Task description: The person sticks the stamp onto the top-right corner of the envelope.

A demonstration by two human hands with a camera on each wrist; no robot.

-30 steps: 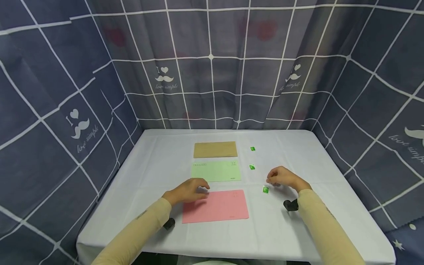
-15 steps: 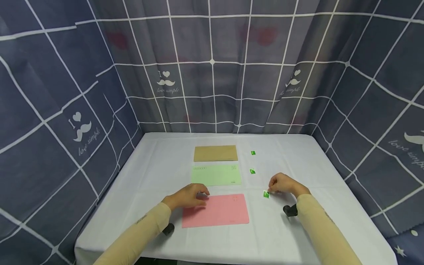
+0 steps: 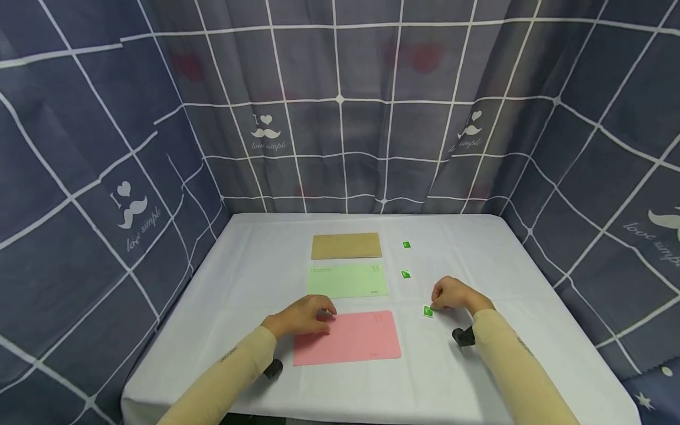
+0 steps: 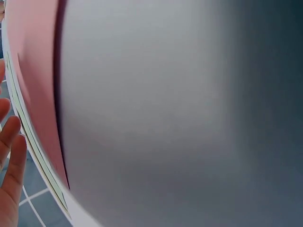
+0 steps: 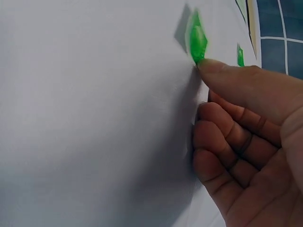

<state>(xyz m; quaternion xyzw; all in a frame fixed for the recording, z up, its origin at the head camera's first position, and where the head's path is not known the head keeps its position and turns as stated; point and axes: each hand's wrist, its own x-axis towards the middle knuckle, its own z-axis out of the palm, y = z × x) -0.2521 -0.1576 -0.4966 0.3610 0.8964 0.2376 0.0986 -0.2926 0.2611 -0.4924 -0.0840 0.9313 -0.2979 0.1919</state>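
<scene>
My right hand [image 3: 454, 294] is low over the white table, with thumb and fingertip pinching one corner of a small green stamp [image 3: 428, 311]. In the right wrist view the stamp [image 5: 198, 40] stands out from the thumb tip, a shadow beside it, and the other fingers curl inward. Over the upper left part of a pink envelope [image 3: 356, 339], my left hand [image 3: 301, 314] hovers with relaxed, slightly bent fingers and holds nothing. The left wrist view shows those fingers [image 4: 16, 161] at its left border, near the pink envelope [image 4: 40, 80].
Beyond the pink envelope lie a light green envelope [image 3: 347, 280] and a brown envelope [image 3: 346, 246] in a column. Two more green stamps, a nearer stamp [image 3: 406, 274] and a farther stamp [image 3: 406, 244], lie right of them. Dark checked curtains [image 3: 366, 124] enclose the white table [image 3: 255, 254].
My right hand has come down to the nearest stamp and taken its corner; before, the fingertips were beside it. The head view has tilted up slightly. My left hand stays over the pink envelope.
</scene>
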